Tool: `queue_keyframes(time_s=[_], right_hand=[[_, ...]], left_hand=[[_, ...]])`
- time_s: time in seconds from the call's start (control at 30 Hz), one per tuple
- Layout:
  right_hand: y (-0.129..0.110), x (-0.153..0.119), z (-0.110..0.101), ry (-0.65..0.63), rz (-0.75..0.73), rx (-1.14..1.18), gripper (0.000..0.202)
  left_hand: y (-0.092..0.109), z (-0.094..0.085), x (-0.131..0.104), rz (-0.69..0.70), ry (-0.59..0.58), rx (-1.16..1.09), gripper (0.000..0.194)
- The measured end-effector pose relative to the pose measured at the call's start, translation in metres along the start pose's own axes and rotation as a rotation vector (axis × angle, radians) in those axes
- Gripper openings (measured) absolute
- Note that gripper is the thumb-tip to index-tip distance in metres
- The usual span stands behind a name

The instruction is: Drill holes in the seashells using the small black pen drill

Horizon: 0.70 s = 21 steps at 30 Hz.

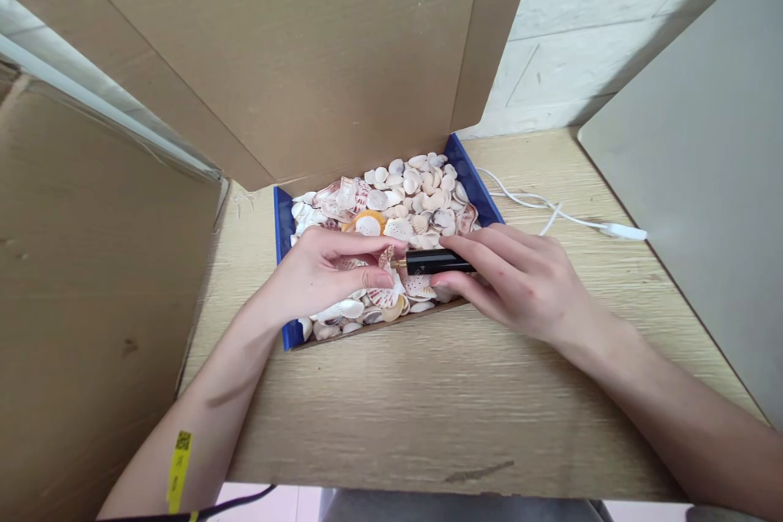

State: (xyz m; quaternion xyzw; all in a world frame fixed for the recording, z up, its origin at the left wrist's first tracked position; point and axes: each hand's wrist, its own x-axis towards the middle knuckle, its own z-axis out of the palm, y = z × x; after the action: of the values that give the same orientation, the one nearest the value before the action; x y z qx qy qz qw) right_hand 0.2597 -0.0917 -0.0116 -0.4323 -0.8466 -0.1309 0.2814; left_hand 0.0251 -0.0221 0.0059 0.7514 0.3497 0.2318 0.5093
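In the head view, the work stood partway through, as far as could be judged. The left hand (330, 269) pinched a red-streaked shell (380, 296) between thumb and fingers, above the near part of a blue-sided box (280, 261) on the bench (397, 408). The right hand (519, 281) gripped a black pen-shaped drill (426, 262), laid level, with its brass-coloured tip (399, 263) pointing left and at or very close to that shell; whether it had gone through could not be told.

Several shells in the box looked done: a white shell (369, 226) on an orange shell (382, 217) carried a scatter of small dark dots, which were probably drilled holes, as did a pale shell (378, 200) behind it. The heap of small shells (435, 200) toward the far right showed no clear dots at this size, so most of those were likely left to do, if they were meant to be drilled. A white cable (519, 194) lay on the bench beyond the box's right side.
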Motion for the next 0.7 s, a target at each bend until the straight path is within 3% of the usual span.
queue_keyframes(time_s=[0.27, 0.53, 0.7], right_hand=[[-0.0023, -0.0025, 0.0006, -0.023, 0.016, 0.017, 0.04], [-0.0025, -0.0008, 0.001, 0.038, 0.056, 0.017, 0.034], [-0.0008, -0.0019, 0.0019, 0.055, 0.031, 0.041, 0.032]], left_hand=[[0.0005, -0.0001, -0.002, 0.032, 0.075, -0.069, 0.039], [0.0032, -0.0011, 0.0011, 0.083, 0.024, -0.163, 0.041], [0.0042, 0.0001, 0.0012, -0.001, -0.011, -0.252, 0.035]])
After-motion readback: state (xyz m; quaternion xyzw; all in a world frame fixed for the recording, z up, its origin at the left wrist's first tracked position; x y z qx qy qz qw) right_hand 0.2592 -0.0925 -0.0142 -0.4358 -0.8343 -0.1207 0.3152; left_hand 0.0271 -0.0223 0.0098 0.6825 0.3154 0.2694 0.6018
